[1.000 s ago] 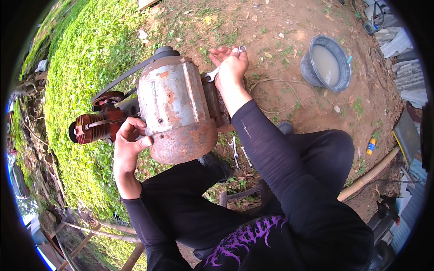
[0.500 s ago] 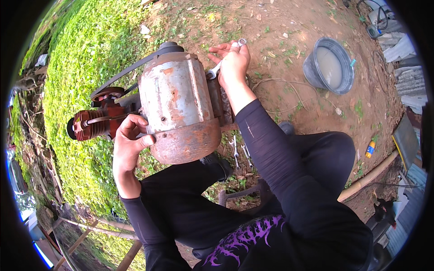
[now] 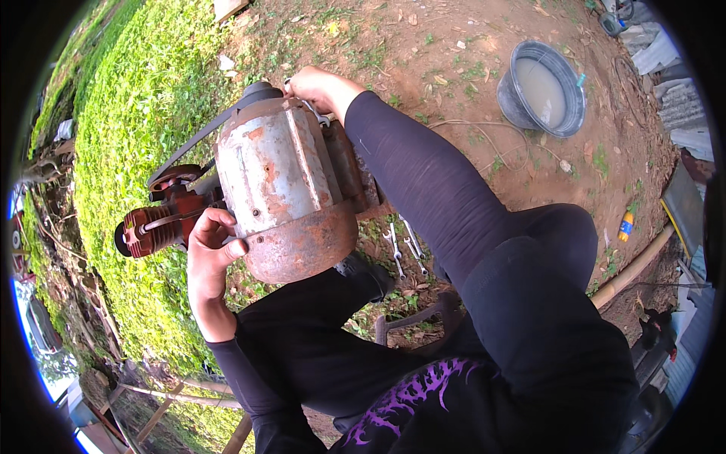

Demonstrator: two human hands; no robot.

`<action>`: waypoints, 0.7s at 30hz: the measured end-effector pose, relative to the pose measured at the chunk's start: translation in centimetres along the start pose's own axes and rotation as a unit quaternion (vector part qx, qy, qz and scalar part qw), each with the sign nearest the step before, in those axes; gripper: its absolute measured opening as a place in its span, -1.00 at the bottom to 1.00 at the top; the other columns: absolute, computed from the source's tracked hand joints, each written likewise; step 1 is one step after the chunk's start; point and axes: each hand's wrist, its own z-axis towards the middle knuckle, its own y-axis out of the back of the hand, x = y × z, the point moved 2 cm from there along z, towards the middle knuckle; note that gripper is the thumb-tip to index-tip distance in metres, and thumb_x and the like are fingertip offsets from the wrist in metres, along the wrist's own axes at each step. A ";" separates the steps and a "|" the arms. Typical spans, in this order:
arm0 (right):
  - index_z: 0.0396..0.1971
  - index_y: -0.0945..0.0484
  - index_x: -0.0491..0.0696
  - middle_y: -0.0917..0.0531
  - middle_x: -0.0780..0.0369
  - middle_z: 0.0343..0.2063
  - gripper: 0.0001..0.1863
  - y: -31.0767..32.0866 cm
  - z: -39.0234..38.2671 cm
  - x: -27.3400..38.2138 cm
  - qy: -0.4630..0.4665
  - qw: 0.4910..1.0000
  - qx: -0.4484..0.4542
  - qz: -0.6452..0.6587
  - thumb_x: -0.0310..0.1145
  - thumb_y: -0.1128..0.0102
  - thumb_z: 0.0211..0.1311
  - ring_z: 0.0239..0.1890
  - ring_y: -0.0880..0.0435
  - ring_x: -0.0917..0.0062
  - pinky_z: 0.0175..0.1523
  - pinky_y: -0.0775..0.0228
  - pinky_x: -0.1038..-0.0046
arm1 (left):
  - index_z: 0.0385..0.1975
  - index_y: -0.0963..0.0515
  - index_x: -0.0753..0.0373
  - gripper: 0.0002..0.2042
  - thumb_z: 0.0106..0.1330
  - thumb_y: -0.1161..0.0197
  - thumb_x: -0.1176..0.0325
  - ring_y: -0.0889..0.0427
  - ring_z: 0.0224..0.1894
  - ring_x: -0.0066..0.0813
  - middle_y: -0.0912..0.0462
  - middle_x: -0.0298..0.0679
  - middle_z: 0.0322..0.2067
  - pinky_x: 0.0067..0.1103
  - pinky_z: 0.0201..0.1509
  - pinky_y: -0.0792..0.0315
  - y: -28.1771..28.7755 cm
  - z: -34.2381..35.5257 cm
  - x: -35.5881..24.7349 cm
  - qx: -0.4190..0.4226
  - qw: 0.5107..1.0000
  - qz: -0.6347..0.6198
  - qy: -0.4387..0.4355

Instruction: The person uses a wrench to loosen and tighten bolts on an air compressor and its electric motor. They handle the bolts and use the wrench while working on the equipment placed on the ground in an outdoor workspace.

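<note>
Gripping the near rim of the rusty motor [image 3: 283, 181] with my left hand [image 3: 210, 250], fingers curled onto its end plate and thumb pressed along the lower edge. The motor sits tilted over the ground [image 3: 454, 83], between the grass [image 3: 128, 91] and the bare dirt, with a black belt [image 3: 198, 136] running from its far end to a red pulley part [image 3: 151, 223] just left of my left hand. My right hand [image 3: 321, 87] reaches over the motor's far end, closed around a wrench [image 3: 316, 113] whose metal barely shows beneath it. More wrenches [image 3: 401, 246] lie on the ground beside my knee. A grey bucket [image 3: 541, 87] of cloudy water stands well apart, toward the far right
</note>
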 end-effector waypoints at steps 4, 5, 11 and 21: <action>-0.18 -0.29 -0.05 -0.61 0.14 -0.46 -0.87 3.4 -3.8 -0.3 0.063 0.885 -0.168 0.430 -0.41 0.31 0.56 -0.58 -0.50 0.48 -0.49 -0.43 0.41 | -0.20 -0.50 0.19 -0.51 -0.06 -0.68 0.32 -0.58 -0.24 -0.67 -0.58 -0.46 -0.29 -0.65 -0.09 -0.45 0.2 -0.3 0.0 -0.003 1.000 0.010 0.005; -0.16 -0.29 -0.05 -0.59 0.15 -0.44 -0.87 3.8 -5.0 -0.8 0.082 0.871 -0.181 0.449 -0.39 0.29 0.57 -0.56 -0.50 0.47 -0.48 -0.43 0.38 | -0.20 -0.50 0.20 -0.53 -0.04 -0.67 0.33 -0.59 -0.23 -0.66 -0.59 -0.46 -0.31 -0.64 -0.08 -0.46 0.0 -0.3 -0.2 0.000 1.000 0.001 -0.006; -0.12 -0.29 -0.05 -0.55 0.18 -0.36 -0.87 3.8 -9.2 -3.0 0.140 0.833 -0.231 0.483 -0.34 0.24 0.59 -0.45 -0.53 0.45 -0.35 -0.50 0.27 | -0.21 -0.51 0.20 -0.55 -0.03 -0.66 0.36 -0.59 -0.24 -0.67 -0.60 -0.46 -0.31 -0.66 -0.08 -0.47 0.0 -0.1 -0.3 0.005 1.000 0.007 -0.004; -0.21 -0.29 -0.05 -0.47 0.29 -0.56 -0.84 0.1 -8.7 -0.8 0.217 0.887 -0.274 0.302 -0.33 0.24 0.60 -0.62 -0.48 0.55 -0.52 -0.49 0.40 | -0.23 -0.52 0.19 -0.56 -0.04 -0.67 0.36 -0.55 -0.26 -0.70 -0.59 -0.48 -0.34 -0.67 -0.09 -0.45 0.1 -0.4 -0.4 0.000 1.000 0.011 0.001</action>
